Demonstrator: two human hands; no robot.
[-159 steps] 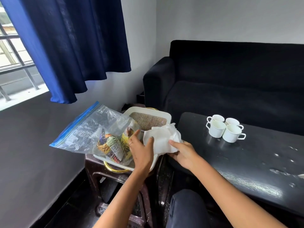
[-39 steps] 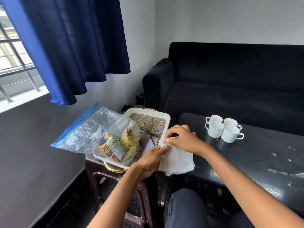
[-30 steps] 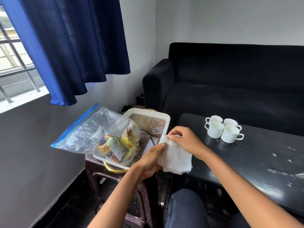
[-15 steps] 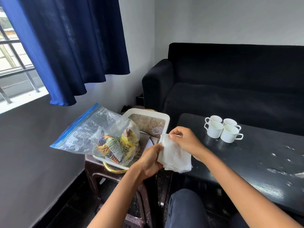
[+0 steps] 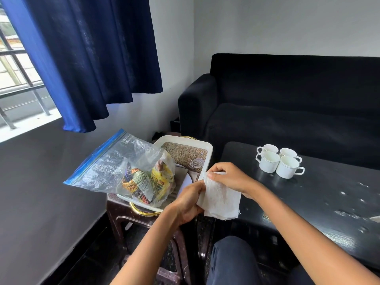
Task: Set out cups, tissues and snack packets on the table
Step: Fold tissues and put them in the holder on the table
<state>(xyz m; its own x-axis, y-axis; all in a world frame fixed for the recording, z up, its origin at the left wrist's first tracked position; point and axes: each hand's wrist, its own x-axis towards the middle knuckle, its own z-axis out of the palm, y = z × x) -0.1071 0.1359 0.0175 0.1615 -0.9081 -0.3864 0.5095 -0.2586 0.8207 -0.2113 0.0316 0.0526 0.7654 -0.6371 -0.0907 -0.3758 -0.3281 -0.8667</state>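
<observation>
Nearest to us we saw a knee in dark blue trousers (image 5: 230, 262), and above it both forearms reaching forward. The left hand (image 5: 188, 203) had its fingers curled round the left edge of a white tissue (image 5: 221, 199), gripping it, while the right hand (image 5: 230, 177) pinched the tissue's top corner between thumb and fingers. The tissue hung between the two hands, held in the air just off the near left corner of the black table (image 5: 320, 204), in the gap between that table and a dark brown stool (image 5: 123, 214). On the stool sat a white tray (image 5: 207, 153) with a woven-pattern picture on its floor, resting over a gold-coloured ring (image 5: 141, 210). A clear zip bag (image 5: 115, 165) with a blue seal strip lay across the tray's left side and stuck out past the stool's left edge; inside it we could see crumpled snack packets (image 5: 144, 182) in yellow, orange and red. Farther off, near the far left part of the table, four white cups (image 5: 278, 160) stood upright and close together in a square, handles turned outward. White specks marked the table's right side. Beyond the table stood a black sofa (image 5: 287, 103) against the pale wall, and to the far left a dark blue curtain (image 5: 86, 58) hung beside a barred window (image 5: 18, 75).
</observation>
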